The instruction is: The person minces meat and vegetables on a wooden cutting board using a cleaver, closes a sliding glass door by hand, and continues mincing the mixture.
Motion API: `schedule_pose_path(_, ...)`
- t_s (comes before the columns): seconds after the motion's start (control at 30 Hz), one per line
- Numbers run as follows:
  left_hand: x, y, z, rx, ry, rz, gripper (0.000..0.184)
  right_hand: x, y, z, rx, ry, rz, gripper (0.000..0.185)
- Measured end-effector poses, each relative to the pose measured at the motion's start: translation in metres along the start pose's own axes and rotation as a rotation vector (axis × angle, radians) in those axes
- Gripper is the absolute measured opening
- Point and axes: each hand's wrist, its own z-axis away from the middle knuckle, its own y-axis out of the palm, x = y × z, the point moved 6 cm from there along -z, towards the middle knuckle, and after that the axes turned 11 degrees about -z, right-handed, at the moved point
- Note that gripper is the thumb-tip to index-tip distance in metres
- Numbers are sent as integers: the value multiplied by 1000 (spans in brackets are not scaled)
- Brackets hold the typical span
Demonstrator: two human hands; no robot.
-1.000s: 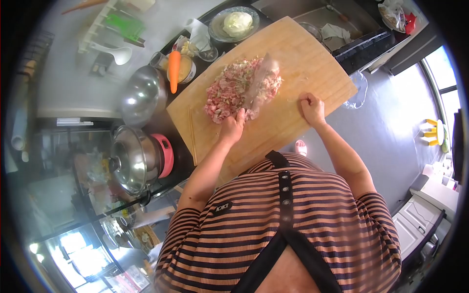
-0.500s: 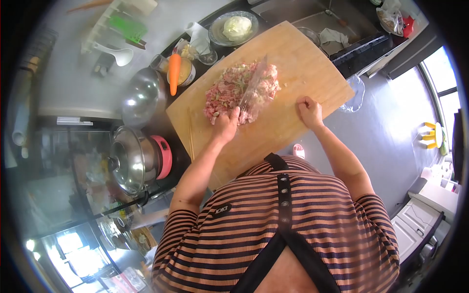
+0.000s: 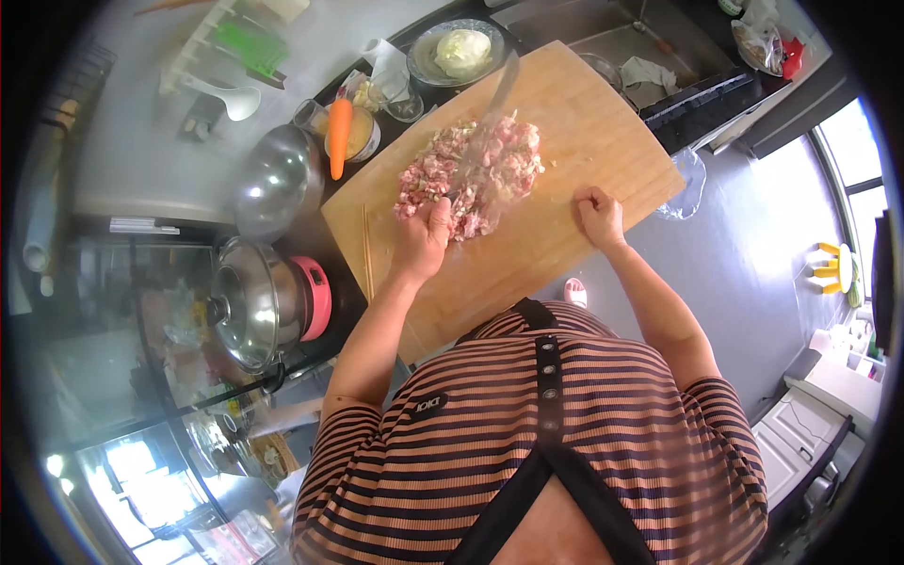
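Observation:
My left hand (image 3: 424, 237) is closed around the handle of a kitchen knife (image 3: 505, 89), whose broad blade is raised and smeared by motion. Behind and under the blade lies a spread pile of chopped raw meat (image 3: 518, 165), pink with pale and greenish bits mixed in. It rests on a large wooden cutting board (image 3: 612, 122). My right hand (image 3: 601, 217) is curled into a fist at the board's right edge, with nothing visible in it. A pair of chopsticks (image 3: 367, 250) lies along the board's left side.
Beyond the board stand a bowl with a pale cabbage (image 3: 462, 55), a carrot (image 3: 340, 141) across a small container, and a metal bowl (image 3: 278, 184). At left is a lidded pot (image 3: 247, 301) with a pink base. A sink (image 3: 612, 42) lies at the far right.
The knife has lifted and swung, its tip now farther away and past the meat. My left hand has shifted slightly left. The right hand stays where it was.

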Motion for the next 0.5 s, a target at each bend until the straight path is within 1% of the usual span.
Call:
schedule_pose_path(0.07, -5, -3, 5, -30, 57, 153, 46, 2, -1, 0, -11, -17, 9, 13)
schedule_pose_path(0.1, 19, 10, 6, -86, 70, 64, 48, 2, -1, 0, -24, -43, 25, 13)
schedule_pose_path(0.17, 65, 31, 2, 9, -59, -178, 49, 3, 1, 2, -22, -60, 41, 13)
schedule_pose_path(0.2, 76, 36, -1, 56, -121, -297, 49, 4, 0, 3, -11, -53, 42, 13)
schedule_pose_path(0.23, 58, 29, -2, 142, -183, -250, 51, 6, -1, 0, -7, -48, 43, 13)
schedule_pose_path(0.3, 35, 13, 4, 120, -175, -109, 51, -3, -2, 0, 7, -10, 12, 13)
schedule_pose_path(0.37, -1, -4, 8, 66, -123, 52, 51, -1, 0, -1, 3, 5, -5, 13)
schedule_pose_path(0.47, -1, 8, 13, -35, 48, 148, 49, 7, 0, 1, -11, -3, 7, 13)
schedule_pose_path(0.5, 33, 29, 3, -33, 77, -20, 48, 7, 0, 1, -11, -9, 11, 13)
